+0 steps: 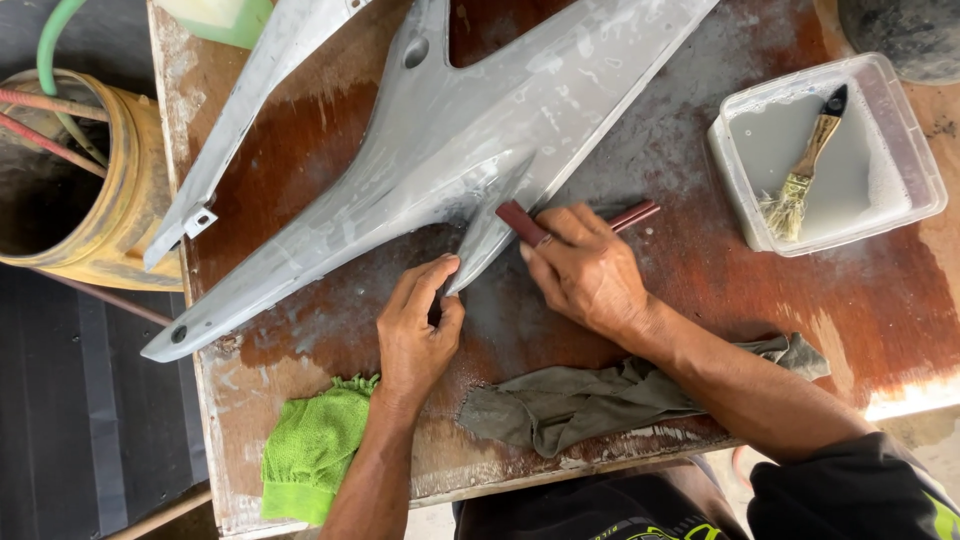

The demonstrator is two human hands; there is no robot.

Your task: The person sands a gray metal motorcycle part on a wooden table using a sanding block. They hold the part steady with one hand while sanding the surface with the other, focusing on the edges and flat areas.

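Note:
A large grey, primer-dusted body panel [440,150] with pointed arms lies across a worn wooden table [300,140]. My left hand [420,330] pinches the tip of its short lower point between thumb and fingers. My right hand [585,270] grips a dark red flat tool [520,222], which looks like a sanding block or file, and presses it against the edge of that same point. The tool's far end shows past my knuckles.
A second grey panel strip [235,120] lies at the upper left. A clear tub [890,110] of cloudy liquid with a paintbrush [805,170] stands at right. A green cloth [315,445] and grey rag [580,400] lie at the near edge. A yellow bucket [110,190] stands left.

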